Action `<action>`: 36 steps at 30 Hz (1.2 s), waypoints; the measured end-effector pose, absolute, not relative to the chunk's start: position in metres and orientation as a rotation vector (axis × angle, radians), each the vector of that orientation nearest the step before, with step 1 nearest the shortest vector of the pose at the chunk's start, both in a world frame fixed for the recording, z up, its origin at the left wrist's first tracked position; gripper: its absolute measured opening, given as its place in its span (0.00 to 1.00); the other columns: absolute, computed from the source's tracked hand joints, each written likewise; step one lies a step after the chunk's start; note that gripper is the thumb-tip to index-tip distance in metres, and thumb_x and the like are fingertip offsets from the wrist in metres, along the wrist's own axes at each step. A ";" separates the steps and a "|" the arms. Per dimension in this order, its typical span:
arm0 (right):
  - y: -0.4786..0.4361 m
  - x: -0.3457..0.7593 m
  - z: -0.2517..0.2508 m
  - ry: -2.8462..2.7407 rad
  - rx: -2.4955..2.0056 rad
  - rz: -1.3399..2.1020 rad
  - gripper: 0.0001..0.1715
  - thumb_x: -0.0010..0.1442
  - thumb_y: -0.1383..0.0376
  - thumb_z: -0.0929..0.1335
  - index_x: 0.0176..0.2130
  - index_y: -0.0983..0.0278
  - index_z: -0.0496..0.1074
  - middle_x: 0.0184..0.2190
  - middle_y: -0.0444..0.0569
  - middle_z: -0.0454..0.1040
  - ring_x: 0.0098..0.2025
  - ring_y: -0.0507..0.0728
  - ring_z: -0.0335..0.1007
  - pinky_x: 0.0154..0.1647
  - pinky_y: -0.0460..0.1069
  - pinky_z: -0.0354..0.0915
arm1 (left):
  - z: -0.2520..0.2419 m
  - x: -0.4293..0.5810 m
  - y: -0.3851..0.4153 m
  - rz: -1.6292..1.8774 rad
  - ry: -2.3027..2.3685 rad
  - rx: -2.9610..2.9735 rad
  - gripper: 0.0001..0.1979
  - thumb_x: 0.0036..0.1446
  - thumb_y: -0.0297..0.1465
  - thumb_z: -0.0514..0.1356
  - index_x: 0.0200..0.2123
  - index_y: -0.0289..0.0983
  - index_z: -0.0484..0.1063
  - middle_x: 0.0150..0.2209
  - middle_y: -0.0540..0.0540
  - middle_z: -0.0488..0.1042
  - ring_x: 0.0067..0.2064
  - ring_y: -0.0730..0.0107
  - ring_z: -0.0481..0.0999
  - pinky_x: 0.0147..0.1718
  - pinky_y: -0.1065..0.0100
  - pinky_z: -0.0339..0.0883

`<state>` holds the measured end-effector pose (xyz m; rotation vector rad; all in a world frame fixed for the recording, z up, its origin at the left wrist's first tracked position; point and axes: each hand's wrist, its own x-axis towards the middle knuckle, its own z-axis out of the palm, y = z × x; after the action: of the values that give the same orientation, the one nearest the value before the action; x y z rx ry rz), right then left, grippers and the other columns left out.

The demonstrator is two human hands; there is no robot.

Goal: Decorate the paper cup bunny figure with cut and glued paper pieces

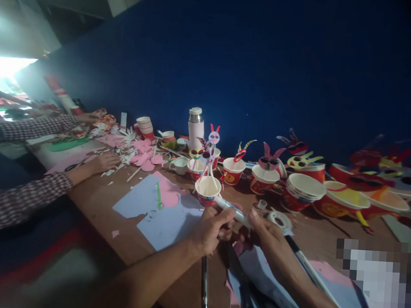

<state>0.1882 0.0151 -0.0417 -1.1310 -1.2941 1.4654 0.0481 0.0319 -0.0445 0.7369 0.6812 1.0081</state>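
Observation:
In front of me, both hands hold a white glue stick (232,210) slanting down to the right. My left hand (213,231) is closed around its middle. Fingers of my right hand (264,229) pinch its lower right end, partly hiding it. Just beyond the upper end stands a red and white paper cup (207,189) with a paper rabbit figure (208,158) on strips rising from it. A small clear cap (262,204) and a roll of white tape (280,221) lie past my right hand. Black-handled scissors (249,296) and a pen (204,284) lie below my hands.
Paper cups with animal faces (265,176) line the blue wall, beside stacked cups (302,190). A pink flask (196,130) stands behind. White sheets (166,221) and pink cutouts (144,155) cover the table's left. A co-worker's hand (105,162) rests among scraps.

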 end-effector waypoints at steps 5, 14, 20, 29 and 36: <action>0.015 0.184 -0.041 -1.184 -1.038 1.371 0.19 0.50 0.51 0.69 0.32 0.63 0.66 0.21 0.43 0.67 0.22 0.52 0.63 0.24 0.47 0.60 | -0.043 0.047 0.031 1.030 0.690 0.737 0.18 0.43 0.39 0.65 0.34 0.33 0.70 0.16 0.58 0.58 0.13 0.88 0.48 0.14 0.77 0.37; 0.012 0.182 -0.043 -1.119 -1.038 1.416 0.19 0.53 0.51 0.67 0.37 0.63 0.67 0.22 0.43 0.67 0.23 0.53 0.62 0.25 0.47 0.61 | -0.049 0.048 0.031 1.022 0.640 0.743 0.19 0.44 0.39 0.65 0.36 0.34 0.69 0.16 0.57 0.58 0.13 0.87 0.49 0.13 0.77 0.37; 0.017 0.191 -0.035 -1.121 -1.072 1.278 0.18 0.48 0.54 0.71 0.35 0.64 0.69 0.22 0.43 0.67 0.24 0.52 0.60 0.24 0.47 0.59 | -0.043 0.047 0.031 1.000 0.667 0.869 0.22 0.41 0.39 0.66 0.38 0.34 0.68 0.18 0.56 0.61 0.14 0.87 0.51 0.13 0.78 0.42; 0.029 0.213 -0.018 -0.952 -0.951 1.173 0.13 0.51 0.58 0.70 0.34 0.63 0.67 0.23 0.42 0.67 0.23 0.50 0.60 0.21 0.44 0.54 | -0.045 0.037 0.022 0.786 0.909 0.702 0.08 0.45 0.30 0.60 0.27 0.36 0.61 0.18 0.57 0.60 0.13 0.86 0.50 0.12 0.79 0.36; 0.031 0.214 -0.023 -0.981 -0.922 1.130 0.10 0.54 0.59 0.68 0.31 0.63 0.66 0.21 0.40 0.64 0.22 0.49 0.58 0.21 0.44 0.54 | -0.051 0.031 0.021 0.846 0.951 0.624 0.12 0.47 0.29 0.59 0.36 0.37 0.61 0.19 0.57 0.61 0.13 0.86 0.49 0.13 0.79 0.37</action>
<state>0.2143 0.0311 -0.0233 -0.9221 -0.9813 1.1299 0.0307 0.0209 -0.0514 0.6241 0.9506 0.8464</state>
